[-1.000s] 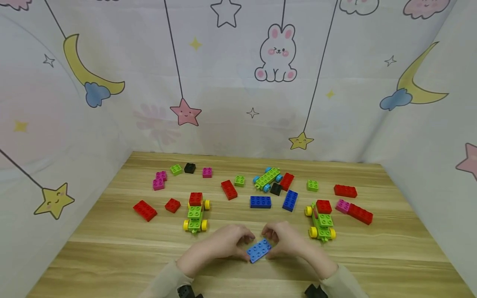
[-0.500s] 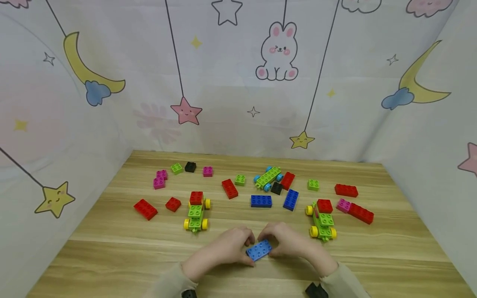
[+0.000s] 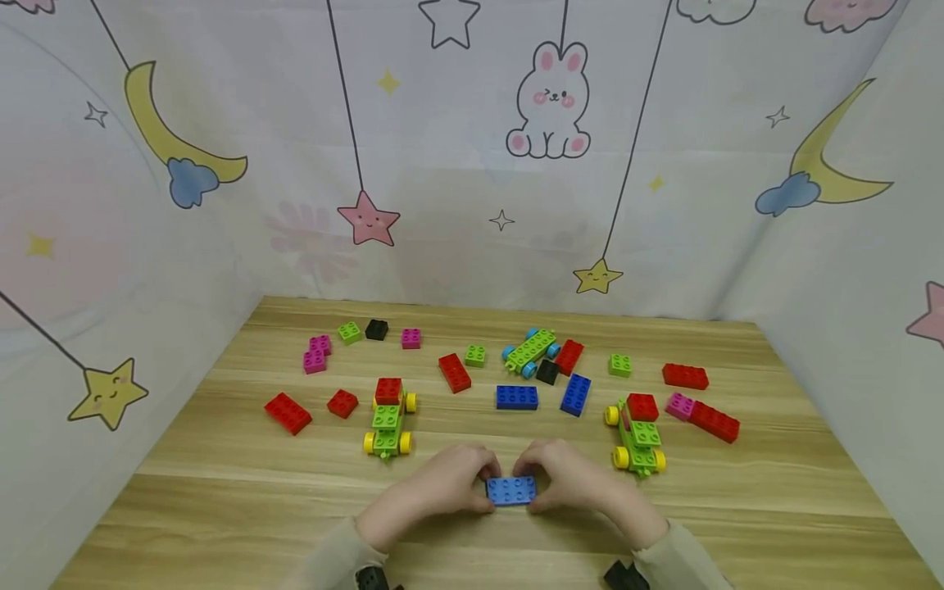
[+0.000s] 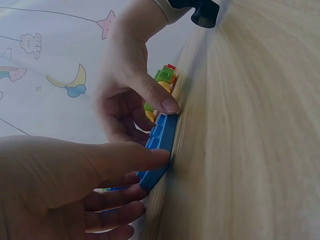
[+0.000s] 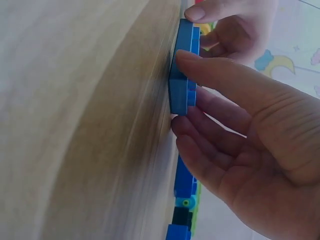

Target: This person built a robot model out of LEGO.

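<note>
A light blue 2x4 toy building brick lies near the front middle of the wooden table, its long side facing the person and studs up. My left hand holds its left end, with the thumb on the near side and the fingers curled round behind. At the opposite end, my right hand grips it the same way. In the right wrist view the right thumb presses the side of the blue brick, close over the tabletop.
Two green toy cars with yellow wheels, one left and one right, stand beyond the hands. Two dark blue bricks lie between them. A green car base with blue wheels sits farther back among several red, pink, green and black bricks.
The light blue brick has turned from a slant to lie straight across in front of the person. Both hands have shifted slightly with it, their fingers now at its two ends.
</note>
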Available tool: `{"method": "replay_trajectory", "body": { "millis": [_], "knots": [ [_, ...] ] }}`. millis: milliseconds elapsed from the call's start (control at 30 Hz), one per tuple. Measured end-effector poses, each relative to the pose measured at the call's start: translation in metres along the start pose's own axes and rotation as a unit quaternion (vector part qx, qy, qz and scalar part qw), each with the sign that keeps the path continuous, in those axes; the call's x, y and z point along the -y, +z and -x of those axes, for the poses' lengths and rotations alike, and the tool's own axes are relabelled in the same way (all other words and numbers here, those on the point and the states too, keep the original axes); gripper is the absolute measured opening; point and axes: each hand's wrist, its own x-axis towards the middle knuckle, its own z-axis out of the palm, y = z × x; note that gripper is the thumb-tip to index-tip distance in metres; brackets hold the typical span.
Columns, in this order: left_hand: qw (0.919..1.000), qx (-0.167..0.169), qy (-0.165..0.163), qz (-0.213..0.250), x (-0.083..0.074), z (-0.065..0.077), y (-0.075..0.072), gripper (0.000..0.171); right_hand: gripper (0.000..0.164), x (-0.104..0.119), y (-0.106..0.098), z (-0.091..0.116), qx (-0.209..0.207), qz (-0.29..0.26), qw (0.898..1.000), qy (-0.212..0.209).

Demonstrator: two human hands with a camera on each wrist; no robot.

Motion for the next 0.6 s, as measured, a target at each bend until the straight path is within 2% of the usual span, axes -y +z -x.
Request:
{"method": "replay_trajectory", "body": {
  "millis": [200,600],
  "knots": [
    [1.0000,-0.001,-0.002,0.001,0.0046,-0.0004,-0.0018,0.031,0.038,0.0008,0.0005,-0.0005,-0.003,-0.002,1.000,-0.016],
    [0.9999,0.008,-0.008,0.003,0.0035,0.0000,-0.0057,0.033,0.035,0.0007,0.0023,-0.0005,-0.010,-0.012,1.000,-0.018]
  ]
}}
